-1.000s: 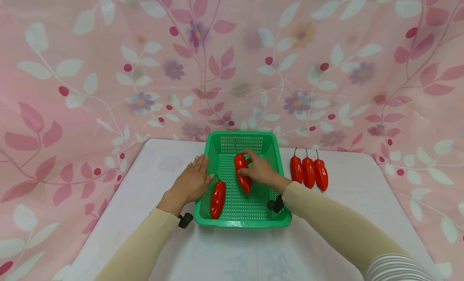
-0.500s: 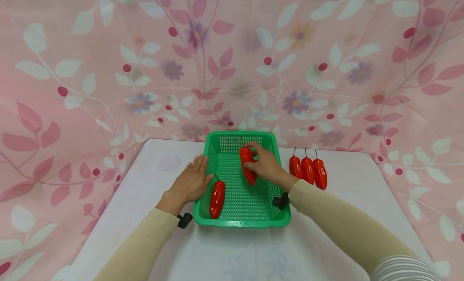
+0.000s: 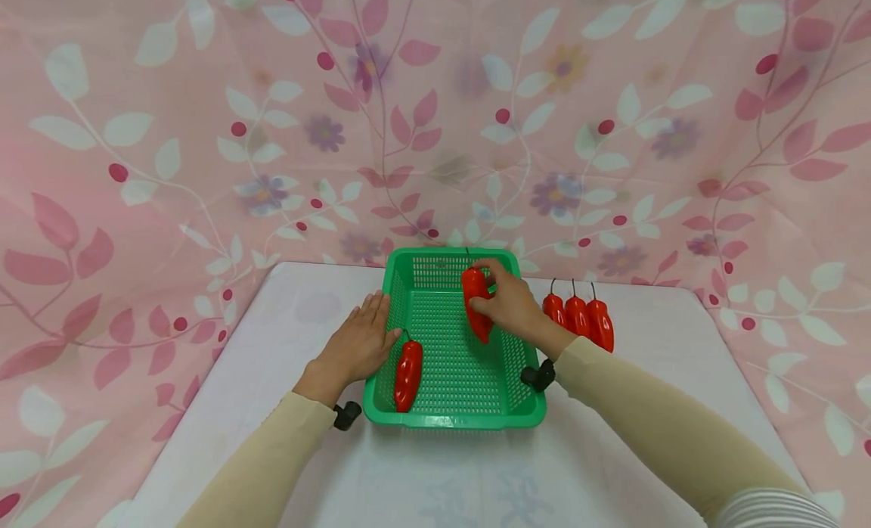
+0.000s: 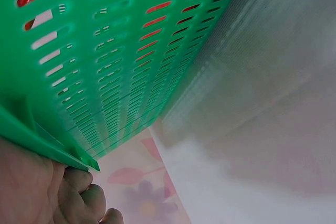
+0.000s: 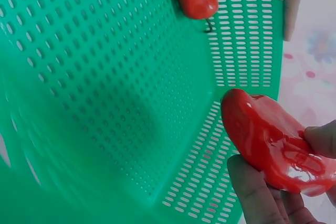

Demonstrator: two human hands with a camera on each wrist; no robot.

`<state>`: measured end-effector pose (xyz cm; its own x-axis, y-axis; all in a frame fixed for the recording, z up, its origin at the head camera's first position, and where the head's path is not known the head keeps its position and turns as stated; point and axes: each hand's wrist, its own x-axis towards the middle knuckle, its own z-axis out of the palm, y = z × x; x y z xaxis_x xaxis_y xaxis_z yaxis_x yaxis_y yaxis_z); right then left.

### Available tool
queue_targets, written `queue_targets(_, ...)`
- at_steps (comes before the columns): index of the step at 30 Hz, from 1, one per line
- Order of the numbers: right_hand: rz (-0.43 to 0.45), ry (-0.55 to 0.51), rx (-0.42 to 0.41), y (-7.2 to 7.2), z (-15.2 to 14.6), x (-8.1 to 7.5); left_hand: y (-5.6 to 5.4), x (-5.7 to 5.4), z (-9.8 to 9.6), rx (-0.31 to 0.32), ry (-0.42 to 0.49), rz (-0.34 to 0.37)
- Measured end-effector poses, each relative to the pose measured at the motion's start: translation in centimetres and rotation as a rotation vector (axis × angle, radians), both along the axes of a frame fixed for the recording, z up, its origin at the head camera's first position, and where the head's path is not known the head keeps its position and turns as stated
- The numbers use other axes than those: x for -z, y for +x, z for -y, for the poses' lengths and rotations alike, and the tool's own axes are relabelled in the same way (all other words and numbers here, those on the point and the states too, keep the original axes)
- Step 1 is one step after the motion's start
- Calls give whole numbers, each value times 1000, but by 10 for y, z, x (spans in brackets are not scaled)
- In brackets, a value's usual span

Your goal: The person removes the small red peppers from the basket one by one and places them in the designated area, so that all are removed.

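Observation:
My right hand (image 3: 512, 301) grips a glossy red pepper (image 3: 475, 305) with a thin dark stem, held over the right half of the green basket (image 3: 456, 420). In the right wrist view, thumb and fingers pinch this pepper (image 5: 265, 140) from both sides. Flat along the basket's left rim lies my left hand (image 3: 357, 339), its fingers straight and pointing away from me. A second red pepper (image 3: 408, 377) rests on the basket floor at the left, near the left thumb. From the left wrist, the slotted basket wall (image 4: 115, 72) appears with my curved fingertips beside its rim.
To the right of the basket, a row of three red peppers (image 3: 576, 316) lies on the white tablecloth (image 3: 653, 339), partly hidden by my right forearm. A pink floral cloth (image 3: 435, 119) hangs behind the table.
My right hand has lifted the pepper and carried it rightward and away from me, from the basket's middle toward its right side. The left hand stays in place on the rim.

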<state>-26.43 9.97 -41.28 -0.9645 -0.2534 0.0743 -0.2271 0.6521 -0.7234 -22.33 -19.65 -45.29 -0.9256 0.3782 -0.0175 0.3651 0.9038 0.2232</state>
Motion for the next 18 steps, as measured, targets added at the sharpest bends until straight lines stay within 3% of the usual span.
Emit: queue_targets(18, -11, -20, 52, 3, -31, -16, 1, -3, -2, -3, -8, 7)
